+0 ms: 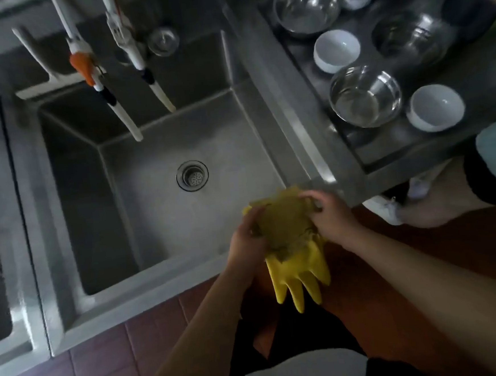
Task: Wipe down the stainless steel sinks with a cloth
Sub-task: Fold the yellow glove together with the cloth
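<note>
Two hands grip one yellow rubber glove (297, 261) over the sink's (183, 210) near right corner: left hand (246, 237) clasps its cuff edge, right hand (330, 214) the opposite side. Glove fingers hang down. No cloth identifiable.

i find no legible text, label, brand, number or sign anywhere in the head view — the picture is too soft to resolve any marking.
</note>
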A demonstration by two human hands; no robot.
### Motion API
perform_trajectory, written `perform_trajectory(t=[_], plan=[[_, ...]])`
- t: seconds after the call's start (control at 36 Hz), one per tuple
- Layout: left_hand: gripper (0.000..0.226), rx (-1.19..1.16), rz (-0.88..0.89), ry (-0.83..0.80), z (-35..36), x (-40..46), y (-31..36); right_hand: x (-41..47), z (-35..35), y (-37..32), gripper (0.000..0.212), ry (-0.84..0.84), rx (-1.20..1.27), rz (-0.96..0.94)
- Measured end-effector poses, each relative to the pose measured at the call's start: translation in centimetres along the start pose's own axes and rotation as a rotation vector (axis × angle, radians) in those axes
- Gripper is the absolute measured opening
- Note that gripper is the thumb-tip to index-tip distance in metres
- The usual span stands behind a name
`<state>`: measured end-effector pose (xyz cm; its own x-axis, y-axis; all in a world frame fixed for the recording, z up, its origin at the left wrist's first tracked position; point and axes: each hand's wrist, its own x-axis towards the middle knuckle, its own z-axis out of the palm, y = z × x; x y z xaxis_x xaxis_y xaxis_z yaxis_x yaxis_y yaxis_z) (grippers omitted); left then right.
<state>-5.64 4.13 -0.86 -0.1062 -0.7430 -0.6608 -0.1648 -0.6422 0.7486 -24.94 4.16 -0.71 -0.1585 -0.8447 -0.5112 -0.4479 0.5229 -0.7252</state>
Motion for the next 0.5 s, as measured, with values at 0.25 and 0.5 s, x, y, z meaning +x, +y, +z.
perform_trajectory(t=[0.25,0.5], plan=[[0.056,0.466,0.175,0.036,-1.7,-0.1,-0.4,0.1,0.4,-0.8,0.041,0.011,-0.533,-0.127],[0.069,0.510,0.107,0.150,-10.6,-5.5,0.1,-1.8,1.9,-6.2,0.053,-0.057,-0.681,-0.179]])
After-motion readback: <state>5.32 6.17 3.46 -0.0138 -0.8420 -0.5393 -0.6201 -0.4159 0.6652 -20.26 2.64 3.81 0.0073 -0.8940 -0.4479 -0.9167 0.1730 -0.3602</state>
